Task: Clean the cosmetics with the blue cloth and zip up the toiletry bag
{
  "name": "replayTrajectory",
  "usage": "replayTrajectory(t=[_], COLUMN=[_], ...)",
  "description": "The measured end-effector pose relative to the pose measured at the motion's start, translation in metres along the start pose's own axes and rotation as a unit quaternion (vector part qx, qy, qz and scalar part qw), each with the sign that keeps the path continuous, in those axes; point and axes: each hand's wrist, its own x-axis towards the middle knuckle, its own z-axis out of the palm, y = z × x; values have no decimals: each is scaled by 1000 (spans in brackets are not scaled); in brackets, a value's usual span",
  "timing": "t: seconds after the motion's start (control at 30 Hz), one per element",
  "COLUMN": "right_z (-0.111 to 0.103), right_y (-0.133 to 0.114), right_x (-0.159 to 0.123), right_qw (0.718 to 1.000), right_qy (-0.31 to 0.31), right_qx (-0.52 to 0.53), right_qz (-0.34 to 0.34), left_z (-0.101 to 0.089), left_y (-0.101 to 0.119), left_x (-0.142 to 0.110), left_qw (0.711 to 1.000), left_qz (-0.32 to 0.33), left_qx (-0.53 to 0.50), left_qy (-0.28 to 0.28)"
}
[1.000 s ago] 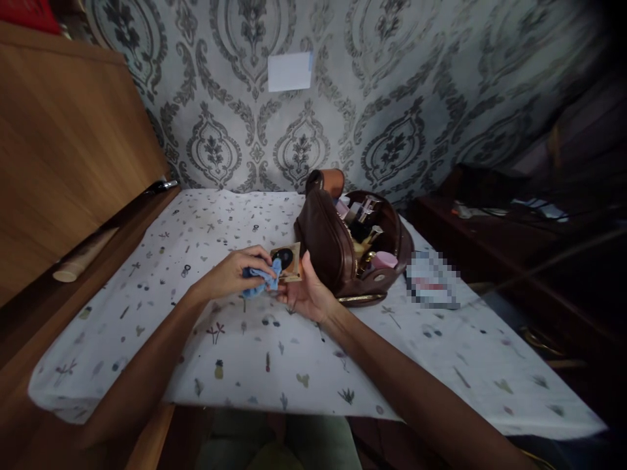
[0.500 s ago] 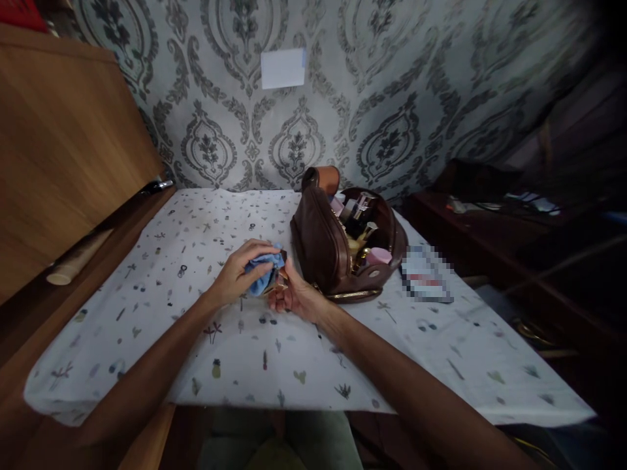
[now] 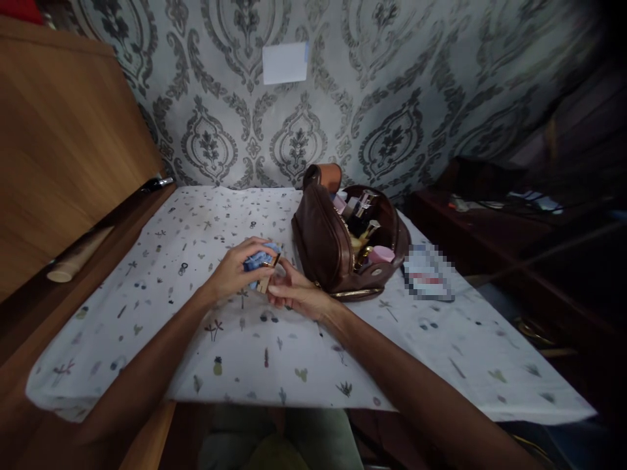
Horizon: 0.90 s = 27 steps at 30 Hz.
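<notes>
Above the patterned tablecloth, my left hand (image 3: 230, 271) is closed around a bunched blue cloth (image 3: 255, 260). My right hand (image 3: 301, 295), close beside it, grips a small beige item (image 3: 262, 286) with a dark, gold-edged end; fingers cover much of it and I cannot tell its exact kind. The cloth lies against this item. Just right of my hands stands a brown leather bag (image 3: 318, 245), unzipped, with several cosmetics inside, among them a pink-lidded jar (image 3: 381, 254).
A white cloth with small plant prints (image 3: 289, 365) covers the table. Right of the bag lies a blurred-out packet (image 3: 428, 274). A wooden cabinet (image 3: 63, 143) and a cardboard tube (image 3: 81, 254) line the left. Patterned wallpaper (image 3: 210, 143) rises behind.
The small item has turned between my hands, showing its beige side now. My left thumb and fingers have shifted with the cloth toward its dark end. The bag stays put.
</notes>
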Motion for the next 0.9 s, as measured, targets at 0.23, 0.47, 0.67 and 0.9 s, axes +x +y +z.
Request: replayTrajectory(t=[0.23, 0.47, 0.67, 0.9], right_z=[-2, -4, -10, -7], right_y=[7, 9, 8, 1], right_x=[8, 6, 11, 9], right_qw=[997, 999, 981, 980], right_qy=[64, 31, 60, 25], right_qx=[-52, 14, 162, 155], right_qz=[13, 31, 90, 120], left_z=[15, 17, 17, 17], left_y=[4, 4, -2, 4], left_x=[-2, -4, -5, -2], left_qw=[997, 992, 985, 981], left_qz=[31, 93, 126, 170], left_qx=[-8, 74, 101, 90], left_qy=[76, 33, -66, 10])
